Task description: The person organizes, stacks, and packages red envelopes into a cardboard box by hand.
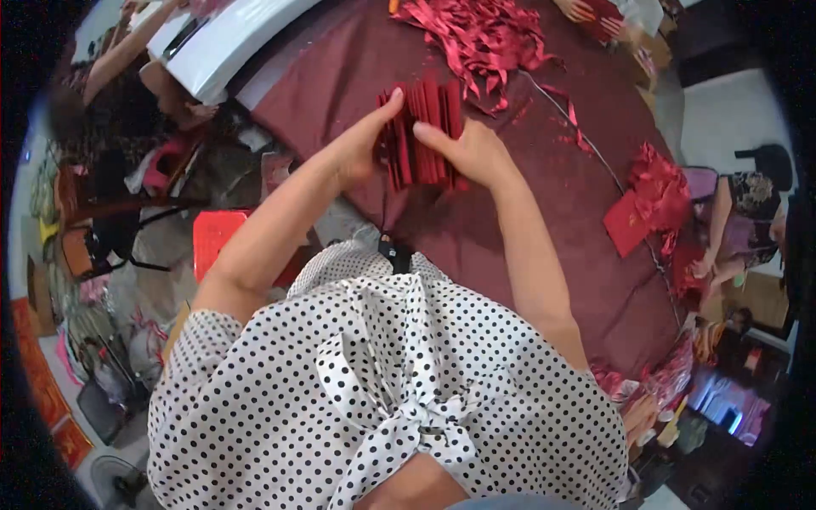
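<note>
Both of my hands grip a stack of red cards [425,140], held on edge over the dark red tablecloth near its front edge. On the left side of the stack is my left hand [365,144], its thumb at the top edge. My right hand [476,151] holds the other side, with its thumb lying across the cards. The fingers under and behind the stack are hidden. Beyond the stack, a pile of red ribbons [484,38] lies on the tablecloth [544,229].
More red ribbons [659,191] and a red card [626,223] lie at the right. A co-worker's hands [595,19] are at the top right; another person's arms [718,246] reach in from the right. A red stool [217,238] stands at the left.
</note>
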The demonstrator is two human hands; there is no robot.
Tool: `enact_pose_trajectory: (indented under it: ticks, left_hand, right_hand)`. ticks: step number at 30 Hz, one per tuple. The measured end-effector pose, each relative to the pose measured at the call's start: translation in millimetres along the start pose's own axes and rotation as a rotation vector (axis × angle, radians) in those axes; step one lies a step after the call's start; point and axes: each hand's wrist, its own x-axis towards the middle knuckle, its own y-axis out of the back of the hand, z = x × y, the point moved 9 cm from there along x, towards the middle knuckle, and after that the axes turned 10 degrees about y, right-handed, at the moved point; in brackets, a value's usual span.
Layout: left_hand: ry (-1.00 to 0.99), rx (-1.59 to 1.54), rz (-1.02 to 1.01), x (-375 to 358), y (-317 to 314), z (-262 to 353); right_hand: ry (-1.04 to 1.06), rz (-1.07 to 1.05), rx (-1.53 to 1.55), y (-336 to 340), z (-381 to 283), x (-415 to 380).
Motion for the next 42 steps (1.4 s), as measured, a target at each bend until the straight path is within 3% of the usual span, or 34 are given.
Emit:
enact_pose_trajectory:
  ticks: [1, 3, 4, 5, 7, 8, 12, 15, 17, 18, 20, 22, 23, 24, 26, 27, 28, 29, 30, 32, 34, 36, 37, 39, 40, 41, 42]
  left_hand:
    - [0.108, -0.106, 0.011, 30, 29, -14]
    - [-0.005, -0.031, -0.098, 29, 12, 7]
    - [-0.176, 0.085, 0.128, 23, 25, 23]
    - [-0.166, 0.105, 0.136, 25, 20, 20]
    - [-0.366, 0.013, 0.318, 19, 32, 31]
    - [-0.53, 0.174, 0.4, 13, 34, 45]
    - [-0.598, 0.316, 0.419, 15, 29, 51]
    - [-0.15, -0.286, 0.083, 51, 29, 2]
    - [-0.162, -0.312, 0.159, 54, 29, -12]
    - [-0.146, -0.23, 0.101, 43, 13, -10]
    - [0.137, -0.214, 0.172, 20, 6, -22]
    - [0.251, -0.108, -0.103, 15, 8, -18]
    - [0.294, -0.111, -0.267, 19, 18, -22]
    - [0.315, -0.109, -0.237, 14, 27, -19]
    - [0.472, 0.128, -0.245, -15, 42, -14]
    - [0.504, 0.446, -0.207, -24, 55, 0]
    - [0.527, 0.555, -0.303, -29, 59, 11]
    - [0.546, 0.664, -0.402, -31, 67, 19]
    - [0.428, 0.576, -0.546, -26, 66, 33]
    - [0.555, 0.962, -0.484, 34, 143, 41]
    - [0.065, 1.123, -0.263, 90, 133, 91]
    - [-0.053, 0.481, -0.383, 101, 77, 108]
    - [-0.043, 0.488, -0.403, 103, 44, 104]
    - [0.218, 0.309, -0.701, 89, -17, 73]
    - [0.226, 0.296, -0.707, 103, -7, 59]
    - [0.489, 0.282, -0.594, 131, 20, 19]
    - [0.737, 0.273, -0.478, 108, 15, 12]
  right_hand:
    - [0.059, -0.008, 0.214, -1, 8, 5]
    - [0.159, 0.005, 0.338, -3, 11, 7]
    - [0.127, 0.037, 0.254, -4, 18, 0]
    - [0.125, 0.048, 0.275, -5, 20, -1]
    - [0.053, 0.08, 0.424, -8, 31, -3]
    - [0.044, 0.087, 0.442, -11, 34, -4]
    - [0.037, 0.194, 0.522, -5, 53, 2]
    - [0.092, 0.205, 0.852, -1, 55, 3]
    - [-0.027, 0.159, 0.912, 2, 64, 0]
    - [-0.083, 0.186, 0.942, 17, 47, -11]
    - [-0.105, 0.189, 1.024, 8, 67, -2]
    - [-0.059, 0.048, 1.227, -3, 67, 7]
    - [-0.014, 0.031, 1.176, -3, 61, 7]
    - [0.028, 0.001, 1.127, -3, 49, 8]
    - [-0.033, -0.042, 1.126, -15, 36, 4]
    - [-0.04, -0.066, 1.085, -22, 32, 2]
    - [-0.048, -0.086, 1.041, -29, 29, 1]
    - [0.018, -0.1, 0.952, -32, 26, 4]
    - [-0.017, -0.052, 0.987, -31, 20, 5]
    - [-0.087, 0.027, 1.05, -36, 31, 5]
    - [-0.165, 0.051, 1.05, -26, 30, 5]
    - [-0.175, 0.091, 1.072, -24, 35, 6]
    - [-0.168, 0.106, 1.052, -20, 34, 5]
    - [-0.157, 0.126, 1.095, -23, 34, 2]
    - [-0.173, 0.125, 1.093, -24, 34, -1]
    - [-0.163, 0.119, 0.937, -16, 33, -1]
    - [-0.142, 0.116, 0.771, -5, 30, 1]
